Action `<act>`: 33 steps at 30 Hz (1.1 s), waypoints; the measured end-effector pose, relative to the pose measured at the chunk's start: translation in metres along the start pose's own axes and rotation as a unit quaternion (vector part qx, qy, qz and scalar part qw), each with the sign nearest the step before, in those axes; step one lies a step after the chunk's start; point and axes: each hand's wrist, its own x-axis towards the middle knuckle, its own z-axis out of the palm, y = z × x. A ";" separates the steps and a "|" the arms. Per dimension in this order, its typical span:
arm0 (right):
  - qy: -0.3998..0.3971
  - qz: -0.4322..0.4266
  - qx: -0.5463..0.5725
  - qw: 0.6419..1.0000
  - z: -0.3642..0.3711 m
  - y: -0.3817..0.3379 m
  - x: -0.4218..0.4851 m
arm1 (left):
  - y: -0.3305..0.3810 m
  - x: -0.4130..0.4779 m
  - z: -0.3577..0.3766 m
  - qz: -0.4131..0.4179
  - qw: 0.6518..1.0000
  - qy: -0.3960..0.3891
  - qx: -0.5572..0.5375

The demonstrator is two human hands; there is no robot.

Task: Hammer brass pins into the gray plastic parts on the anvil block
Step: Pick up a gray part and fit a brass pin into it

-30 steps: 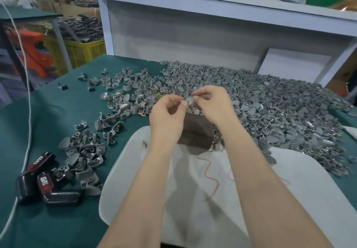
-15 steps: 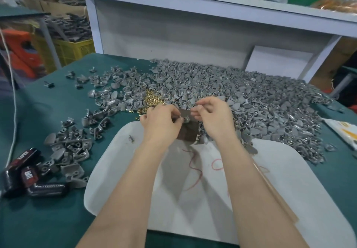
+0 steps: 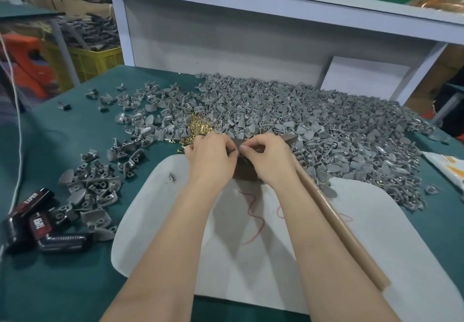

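Both hands are now pressing low on the anvil block (image 3: 244, 173), not working above it as a second ago, so the seating is nearly ending. The left hand (image 3: 213, 157) and right hand (image 3: 270, 159) are pinching together a gray part, hidden by fingertips. Brass pins (image 3: 198, 127) are lying at 11 o'clock and the heap (image 3: 313, 120) is crowding 12 to 3 — the hammer handle (image 3: 339, 226) is waiting at 5.

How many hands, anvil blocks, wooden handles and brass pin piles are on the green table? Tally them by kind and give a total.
hands: 2 (left hand, right hand)
anvil block: 1
wooden handle: 1
brass pin pile: 1
Total: 5
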 end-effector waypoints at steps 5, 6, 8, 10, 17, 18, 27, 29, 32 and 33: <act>0.006 -0.007 -0.017 1.000 0.000 -0.004 -0.003 | 0.000 0.000 0.000 0.000 1.000 0.005 -0.004; 0.006 -0.007 -0.026 1.000 -0.001 -0.005 -0.004 | 0.000 -0.001 0.000 0.000 1.000 0.004 -0.005; 0.001 -0.005 -0.053 0.999 -0.002 -0.008 -0.004 | 0.000 -0.001 0.000 0.000 1.000 0.003 -0.005; -0.007 -0.007 -0.090 0.996 -0.003 -0.012 -0.003 | 0.001 -0.001 -0.001 0.001 1.000 0.003 -0.004; -0.043 0.006 -0.171 0.984 -0.007 -0.025 0.002 | 0.001 -0.002 -0.001 0.006 1.000 -0.002 0.004; -0.048 0.014 -0.171 0.984 -0.007 -0.026 0.003 | 0.001 -0.001 0.000 0.006 1.000 -0.001 0.001; -0.085 0.032 -0.176 0.980 -0.011 -0.031 0.008 | 0.001 -0.001 0.001 0.013 1.000 0.005 0.000; -0.078 0.037 -0.163 0.983 -0.010 -0.029 0.007 | 0.001 -0.001 0.001 0.012 1.000 0.006 0.001; -0.066 0.033 -0.126 0.989 -0.009 -0.023 0.006 | 0.001 -0.001 0.000 0.009 1.000 0.011 0.009; -0.061 0.033 -0.111 0.991 -0.009 -0.021 0.005 | 0.001 -0.001 0.000 0.009 1.000 0.013 0.011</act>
